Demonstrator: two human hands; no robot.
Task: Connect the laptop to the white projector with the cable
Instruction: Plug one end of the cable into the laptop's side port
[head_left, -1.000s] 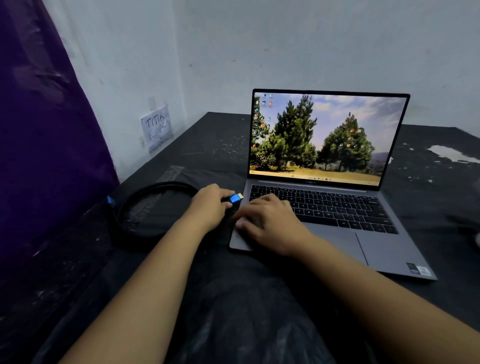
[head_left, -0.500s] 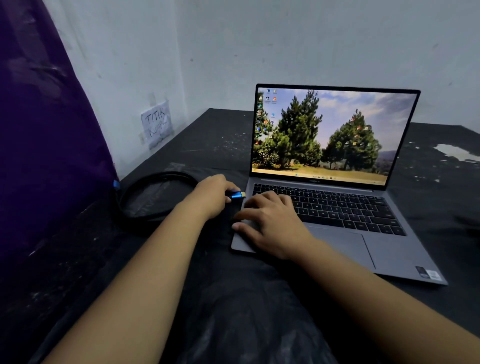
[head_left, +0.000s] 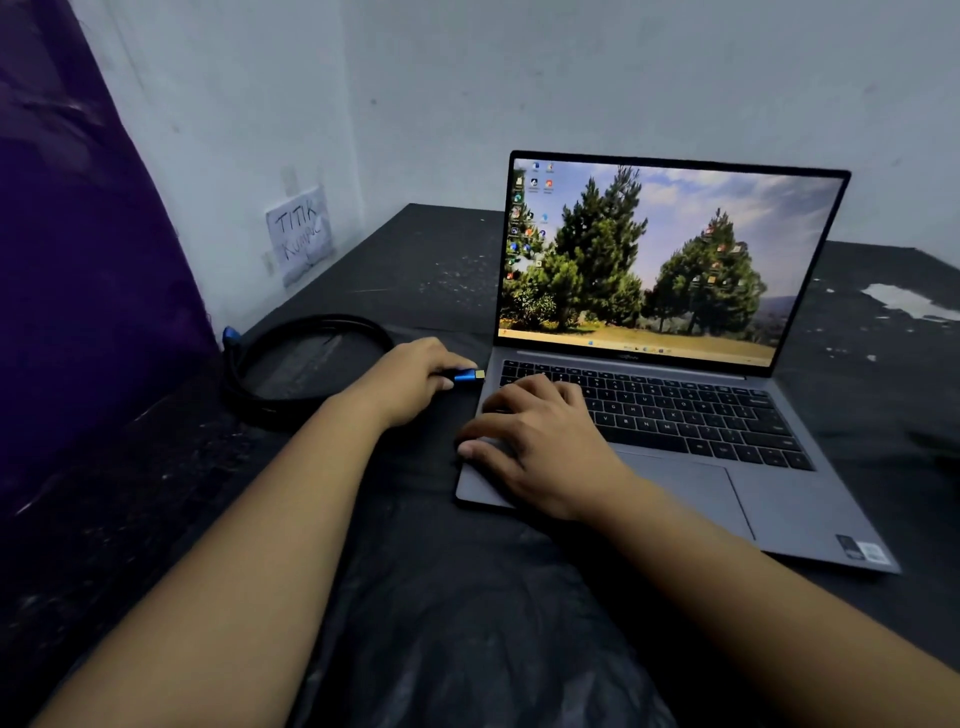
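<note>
An open grey laptop (head_left: 810, 499) stands on the black-covered table (head_left: 426, 260), its screen lit with a picture of trees. My left hand (head_left: 415, 379) grips the blue plug (head_left: 466, 375) of a black cable (head_left: 291, 332), whose gold tip points at the laptop's left side, a small gap away. The rest of the cable lies coiled to the left, its other blue plug (head_left: 231, 338) by the purple cloth. My right hand (head_left: 540, 447) rests flat on the laptop's front left corner and keys. No white projector is in view.
A purple cloth (head_left: 88, 270) hangs at the left. A handwritten paper note (head_left: 300, 236) is taped to the white wall. A torn pale patch (head_left: 909, 301) shows in the table cover at the far right. Crumpled black plastic (head_left: 467, 649) lies near me.
The plug in my left hand has edged right, closer to the laptop's left side. My right hand stays pressed on the laptop. The view has shifted slightly.
</note>
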